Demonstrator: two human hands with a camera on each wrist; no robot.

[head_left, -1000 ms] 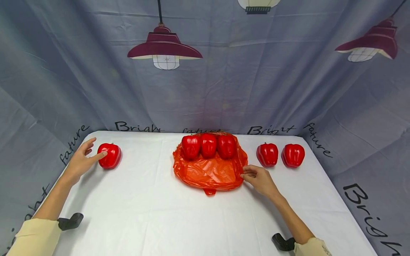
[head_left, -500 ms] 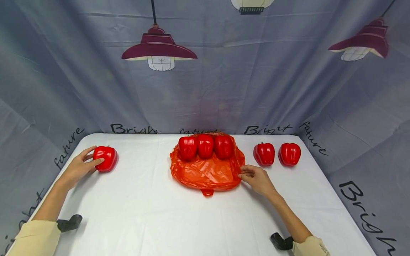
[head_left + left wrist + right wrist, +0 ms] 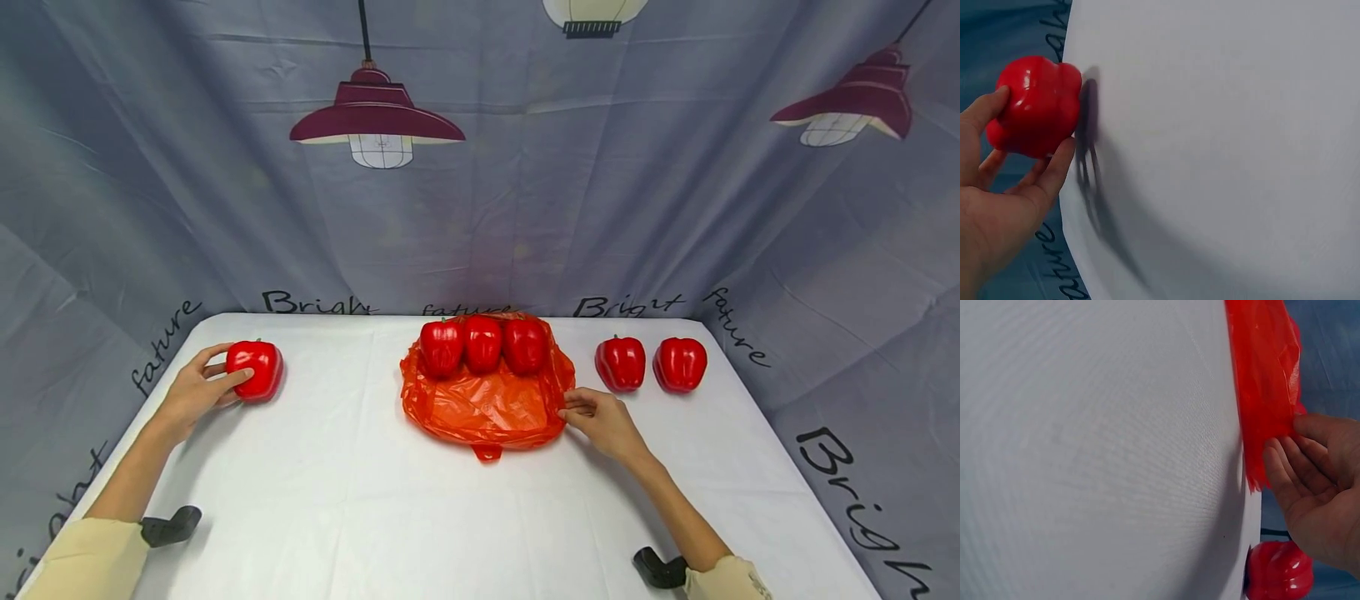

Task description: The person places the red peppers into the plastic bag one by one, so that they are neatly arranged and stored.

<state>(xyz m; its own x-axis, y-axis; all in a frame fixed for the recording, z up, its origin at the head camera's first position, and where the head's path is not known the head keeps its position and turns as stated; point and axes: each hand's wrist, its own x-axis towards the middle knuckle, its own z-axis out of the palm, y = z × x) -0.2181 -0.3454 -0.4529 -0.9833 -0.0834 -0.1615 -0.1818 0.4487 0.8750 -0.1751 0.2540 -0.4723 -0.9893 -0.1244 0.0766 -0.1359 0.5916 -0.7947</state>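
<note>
At the table's left side, my left hand [image 3: 197, 392] grips a red bell pepper [image 3: 258, 372], thumb on one side and fingers on the other. In the left wrist view this bell pepper [image 3: 1035, 106] sits between thumb and fingertips, its shadow on the tabletop beside it. My right hand [image 3: 606, 423] pinches the right edge of a red plastic bag [image 3: 487, 408] that lies spread open mid-table. The right wrist view shows thumb and fingers of the right hand [image 3: 1319, 481] at the edge of the thin bag [image 3: 1266, 381]. Three red bell peppers [image 3: 483, 343] stand in a row at the bag's back.
Two more red bell peppers, a nearer one [image 3: 621, 364] and an outer one [image 3: 680, 365], stand right of the bag. A white cloth covers the table [image 3: 420, 525]. Behind it hangs a grey-blue curtain [image 3: 480, 183] printed with lamps and lettering.
My left hand has come in from beside the left bell pepper and closed its fingers around it. The right hand keeps its place at the bag's edge.
</note>
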